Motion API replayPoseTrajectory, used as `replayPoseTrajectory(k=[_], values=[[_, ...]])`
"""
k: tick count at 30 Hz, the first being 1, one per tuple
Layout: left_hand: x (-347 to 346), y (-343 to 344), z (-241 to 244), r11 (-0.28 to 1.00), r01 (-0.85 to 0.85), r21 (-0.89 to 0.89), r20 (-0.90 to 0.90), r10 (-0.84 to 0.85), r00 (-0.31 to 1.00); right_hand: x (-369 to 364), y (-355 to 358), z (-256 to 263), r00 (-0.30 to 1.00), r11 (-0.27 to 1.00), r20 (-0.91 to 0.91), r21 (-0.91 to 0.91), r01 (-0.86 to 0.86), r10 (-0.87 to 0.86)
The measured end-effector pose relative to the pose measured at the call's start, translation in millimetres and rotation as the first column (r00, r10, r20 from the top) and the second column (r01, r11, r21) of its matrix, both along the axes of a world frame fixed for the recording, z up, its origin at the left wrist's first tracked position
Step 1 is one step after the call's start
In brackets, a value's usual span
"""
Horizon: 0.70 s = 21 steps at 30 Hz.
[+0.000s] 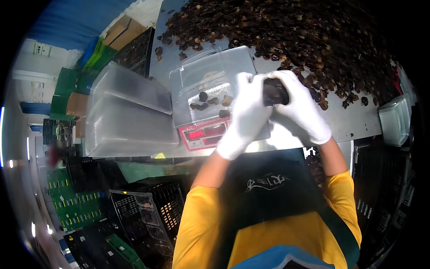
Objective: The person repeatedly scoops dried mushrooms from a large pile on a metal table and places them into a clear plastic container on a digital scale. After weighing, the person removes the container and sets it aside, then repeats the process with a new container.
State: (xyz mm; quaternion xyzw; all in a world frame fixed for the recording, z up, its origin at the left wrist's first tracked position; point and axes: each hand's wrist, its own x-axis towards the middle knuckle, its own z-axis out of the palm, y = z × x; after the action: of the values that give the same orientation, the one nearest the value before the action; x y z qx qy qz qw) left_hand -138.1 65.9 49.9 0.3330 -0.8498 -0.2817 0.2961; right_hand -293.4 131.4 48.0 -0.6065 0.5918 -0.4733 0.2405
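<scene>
My left hand and my right hand, both in white gloves, come together above the steel table. Between their fingers they hold a dark, glossy mushroom-like clump; whether it is one piece or more I cannot tell. Just left of it, a clear plastic box rests on a red digital scale with a lit display. Several brown pieces lie in the box. My left hand and wrist hide part of the box and scale.
A big heap of dark brown mushroom-like pieces spreads over the steel table. Stacked clear plastic boxes stand left of the scale, with more boxes at the far right. Black crates stand below the table edge.
</scene>
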Motion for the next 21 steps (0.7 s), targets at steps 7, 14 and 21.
replayPoseTrajectory(k=[7,14,21], values=[[105.7,-54.3,12.1,0.969,-0.242,0.051,0.351,0.21,0.913,79.0,-90.5,-5.3,0.894,0.946,-0.311,0.106,-0.306,0.324],[141.9,-45.5,0.7,0.954,-0.299,0.001,0.427,0.27,0.863,69.3,-92.9,11.9,0.832,0.941,-0.441,0.184,-0.282,0.336],[153.6,-30.0,9.8,0.921,-0.353,-0.162,0.382,0.389,0.839,-79.4,-122.4,-104.2,0.649,0.904,-0.709,0.037,0.425,-0.276]])
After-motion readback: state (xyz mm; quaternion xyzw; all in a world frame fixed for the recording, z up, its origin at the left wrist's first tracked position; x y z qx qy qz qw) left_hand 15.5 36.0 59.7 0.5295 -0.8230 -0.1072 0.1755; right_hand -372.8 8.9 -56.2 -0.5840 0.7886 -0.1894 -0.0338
